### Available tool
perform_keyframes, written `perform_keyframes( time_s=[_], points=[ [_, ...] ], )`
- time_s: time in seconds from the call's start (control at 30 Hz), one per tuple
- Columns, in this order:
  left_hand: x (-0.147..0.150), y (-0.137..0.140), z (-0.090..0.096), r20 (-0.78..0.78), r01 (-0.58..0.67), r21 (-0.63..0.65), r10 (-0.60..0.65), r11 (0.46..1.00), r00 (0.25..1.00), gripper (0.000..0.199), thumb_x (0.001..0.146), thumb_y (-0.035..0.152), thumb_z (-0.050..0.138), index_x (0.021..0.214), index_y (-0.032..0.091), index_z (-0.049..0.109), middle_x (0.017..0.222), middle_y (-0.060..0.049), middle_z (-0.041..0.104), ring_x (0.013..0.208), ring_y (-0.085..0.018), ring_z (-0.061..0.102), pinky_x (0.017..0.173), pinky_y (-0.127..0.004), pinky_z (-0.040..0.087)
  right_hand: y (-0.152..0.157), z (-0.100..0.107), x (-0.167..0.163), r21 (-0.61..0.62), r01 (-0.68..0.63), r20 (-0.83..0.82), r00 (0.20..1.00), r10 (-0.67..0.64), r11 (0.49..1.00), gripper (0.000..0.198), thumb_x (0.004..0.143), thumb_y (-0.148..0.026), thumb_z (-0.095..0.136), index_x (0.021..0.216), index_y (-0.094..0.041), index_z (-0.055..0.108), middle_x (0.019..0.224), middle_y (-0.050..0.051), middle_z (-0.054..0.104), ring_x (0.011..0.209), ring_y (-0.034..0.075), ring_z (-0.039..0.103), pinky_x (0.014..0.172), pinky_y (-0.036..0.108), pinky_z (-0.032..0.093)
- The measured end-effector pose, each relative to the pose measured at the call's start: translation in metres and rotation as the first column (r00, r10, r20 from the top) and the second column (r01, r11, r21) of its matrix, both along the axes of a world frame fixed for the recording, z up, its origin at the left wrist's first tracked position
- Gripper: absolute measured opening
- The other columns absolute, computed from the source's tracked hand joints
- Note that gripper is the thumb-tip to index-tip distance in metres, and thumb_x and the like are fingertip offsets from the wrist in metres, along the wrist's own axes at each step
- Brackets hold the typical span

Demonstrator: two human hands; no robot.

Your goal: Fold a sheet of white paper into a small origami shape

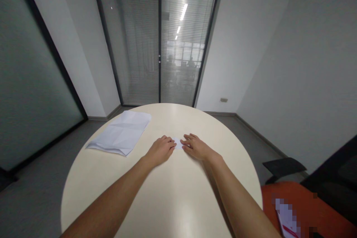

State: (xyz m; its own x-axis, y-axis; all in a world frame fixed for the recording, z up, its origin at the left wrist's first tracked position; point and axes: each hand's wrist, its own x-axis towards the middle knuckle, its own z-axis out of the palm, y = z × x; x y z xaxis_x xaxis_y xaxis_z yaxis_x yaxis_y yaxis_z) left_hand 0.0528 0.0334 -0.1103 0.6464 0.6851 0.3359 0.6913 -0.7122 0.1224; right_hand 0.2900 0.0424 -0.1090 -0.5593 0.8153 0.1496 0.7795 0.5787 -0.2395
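A small piece of white paper (178, 143) lies flat on the round table between my two hands. My left hand (161, 150) rests at the paper's left edge, its fingers close together and bent over that edge. On the other side, my right hand (196, 147) has its fingers spread, and the fingertips reach the paper's right edge. Fingers cover both ends of the paper, so its full outline and any folds are hidden.
Large creased sheets of white paper (122, 132) lie at the table's far left. The round cream table (178, 186) ends before a glass partition with blinds (139, 44). An orange chair (320, 208) at the lower right bears a partly blurred item.
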Motion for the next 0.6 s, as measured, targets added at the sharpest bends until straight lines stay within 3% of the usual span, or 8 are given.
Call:
perform_keyframes(
  time_s=[0.23, 0.37, 0.47, 0.6],
  points=[
    [0.000, -0.002, -0.001, 0.006, -0.023, -0.007, 0.023, 1.000, 1.000, 0.027, 0.099, 0.024, 0.049, 0.113, 0.022, 0.072, 0.112, -0.008, 0.069, 0.104, -0.024, 0.057, 0.088, -0.037, 0.048, 0.004, 0.004, 0.016, -0.052, -0.026, 0.000, 1.000, 0.026, 0.998, 0.029, 0.091, -0.022, 0.057, 0.111, -0.019, 0.076, 0.121, 0.012, 0.073, 0.131, 0.028, 0.056, 0.118, 0.046, 0.031],
    [0.000, -0.002, -0.001, 0.008, -0.025, -0.020, 0.025, 0.999, 1.000, 0.028, 0.099, 0.024, 0.048, 0.113, 0.022, 0.072, 0.113, -0.008, 0.069, 0.104, -0.024, 0.057, 0.089, -0.038, 0.048, 0.001, 0.010, 0.017, -0.069, 0.048, -0.021, 0.999, -0.049, 0.996, 0.024, 0.086, -0.019, 0.061, 0.100, -0.021, 0.080, 0.115, 0.012, 0.075, 0.123, 0.028, 0.061, 0.107, 0.040, 0.043],
    [0.000, -0.002, -0.001, 0.021, -0.023, -0.021, 0.023, 1.000, 1.000, 0.028, 0.099, 0.023, 0.048, 0.113, 0.021, 0.072, 0.114, -0.008, 0.069, 0.104, -0.024, 0.057, 0.090, -0.038, 0.047, -0.006, 0.015, 0.010, -0.055, 0.110, -0.007, 0.994, -0.111, 0.992, 0.024, 0.087, -0.026, 0.062, 0.102, -0.020, 0.080, 0.121, 0.014, 0.072, 0.120, 0.030, 0.062, 0.096, 0.037, 0.050],
    [0.000, -0.002, -0.001, 0.033, -0.018, -0.018, 0.018, 1.000, 0.999, 0.027, 0.098, 0.023, 0.049, 0.112, 0.020, 0.072, 0.112, -0.008, 0.068, 0.102, -0.024, 0.057, 0.090, -0.038, 0.047, -0.014, 0.018, -0.003, 0.017, 0.070, 0.003, 0.998, -0.070, 0.997, 0.030, 0.093, -0.032, 0.056, 0.110, -0.020, 0.077, 0.127, 0.015, 0.068, 0.123, 0.030, 0.059, 0.100, 0.039, 0.048]
  ],
)
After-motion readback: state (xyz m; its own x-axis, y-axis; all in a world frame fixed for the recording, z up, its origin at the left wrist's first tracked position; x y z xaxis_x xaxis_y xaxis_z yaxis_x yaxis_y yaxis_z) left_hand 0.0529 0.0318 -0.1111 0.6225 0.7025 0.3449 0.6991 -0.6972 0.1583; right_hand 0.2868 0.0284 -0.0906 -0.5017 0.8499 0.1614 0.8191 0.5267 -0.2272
